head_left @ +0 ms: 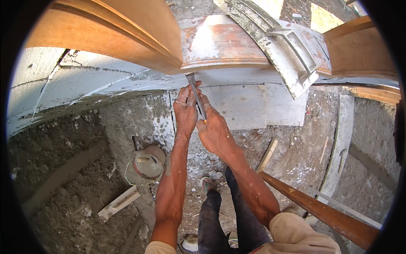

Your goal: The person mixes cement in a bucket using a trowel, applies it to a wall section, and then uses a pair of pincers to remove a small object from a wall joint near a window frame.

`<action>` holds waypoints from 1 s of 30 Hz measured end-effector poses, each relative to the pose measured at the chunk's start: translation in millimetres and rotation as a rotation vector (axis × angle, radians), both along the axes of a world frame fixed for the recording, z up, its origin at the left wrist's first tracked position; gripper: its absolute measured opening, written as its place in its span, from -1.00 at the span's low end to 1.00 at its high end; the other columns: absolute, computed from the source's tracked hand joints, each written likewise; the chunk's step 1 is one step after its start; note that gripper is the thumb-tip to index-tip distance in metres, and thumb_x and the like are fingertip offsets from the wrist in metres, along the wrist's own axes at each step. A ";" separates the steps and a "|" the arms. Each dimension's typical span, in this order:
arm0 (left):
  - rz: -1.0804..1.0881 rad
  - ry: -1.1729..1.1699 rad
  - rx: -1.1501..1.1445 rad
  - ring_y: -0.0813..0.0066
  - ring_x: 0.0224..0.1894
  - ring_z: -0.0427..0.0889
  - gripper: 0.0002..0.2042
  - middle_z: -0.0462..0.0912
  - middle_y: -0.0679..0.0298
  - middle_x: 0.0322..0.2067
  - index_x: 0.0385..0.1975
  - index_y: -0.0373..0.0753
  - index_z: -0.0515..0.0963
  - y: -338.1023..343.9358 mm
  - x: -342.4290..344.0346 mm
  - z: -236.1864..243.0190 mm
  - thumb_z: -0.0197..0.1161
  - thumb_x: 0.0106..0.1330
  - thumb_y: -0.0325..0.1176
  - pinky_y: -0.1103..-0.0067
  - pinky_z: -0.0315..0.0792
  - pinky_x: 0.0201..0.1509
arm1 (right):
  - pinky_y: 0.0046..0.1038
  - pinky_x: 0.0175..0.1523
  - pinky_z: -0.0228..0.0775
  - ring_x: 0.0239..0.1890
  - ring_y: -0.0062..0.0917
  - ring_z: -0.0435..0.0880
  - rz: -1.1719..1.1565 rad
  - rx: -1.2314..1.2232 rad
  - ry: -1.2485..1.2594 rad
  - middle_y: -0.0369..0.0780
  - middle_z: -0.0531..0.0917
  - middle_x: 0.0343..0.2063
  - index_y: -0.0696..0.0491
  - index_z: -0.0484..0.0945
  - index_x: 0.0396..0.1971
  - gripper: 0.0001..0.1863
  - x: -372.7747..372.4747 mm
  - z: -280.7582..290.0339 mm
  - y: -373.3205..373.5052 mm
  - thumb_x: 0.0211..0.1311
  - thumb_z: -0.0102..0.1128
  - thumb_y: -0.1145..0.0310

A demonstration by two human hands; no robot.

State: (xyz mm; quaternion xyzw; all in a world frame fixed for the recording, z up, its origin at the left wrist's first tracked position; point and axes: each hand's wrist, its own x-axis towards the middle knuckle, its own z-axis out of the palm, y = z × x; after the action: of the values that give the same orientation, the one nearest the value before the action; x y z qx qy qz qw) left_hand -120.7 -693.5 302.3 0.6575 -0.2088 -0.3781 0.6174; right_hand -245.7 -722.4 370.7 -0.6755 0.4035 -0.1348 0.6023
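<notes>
My right hand (215,129) is closed around the lower part of a slim grey flat-ended bar tool (196,96), with a bit of yellow showing by the fingers. My left hand (185,108) grips it higher up, with its fingers curled near the top. The tool's far end meets the underside of the wooden window sill (224,65), where the sill joins the white block wall (97,82). Exactly what kind of tool it is, I cannot tell. Both forearms are stretched out in front of me and dusted with cement.
A cement-smeared float with a handle (292,63) lies across the sill. Grey boards (237,106) stand below it. At left are a bucket (149,163) and a wood offcut (119,204). A wooden beam (321,211) and a long grey straightedge (338,148) lie at right.
</notes>
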 end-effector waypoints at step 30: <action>-0.388 -0.008 -0.015 0.53 0.00 0.63 -0.67 0.71 0.26 -0.01 0.16 -0.30 0.59 -3.0 37.1 -5.9 0.29 0.51 -0.28 0.52 0.47 0.18 | -0.04 -0.15 0.57 -0.18 0.22 0.66 -0.392 -0.236 -0.142 0.23 0.66 -0.25 0.22 0.49 0.06 -0.65 66.2 -129.0 -10.8 0.37 0.15 0.34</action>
State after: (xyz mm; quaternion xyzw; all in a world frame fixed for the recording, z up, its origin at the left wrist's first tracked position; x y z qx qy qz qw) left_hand -83.6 -696.5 296.4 0.6016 -0.3370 -0.4858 0.5371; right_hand -179.5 -733.1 241.7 -0.6388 0.4651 -0.3426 0.5082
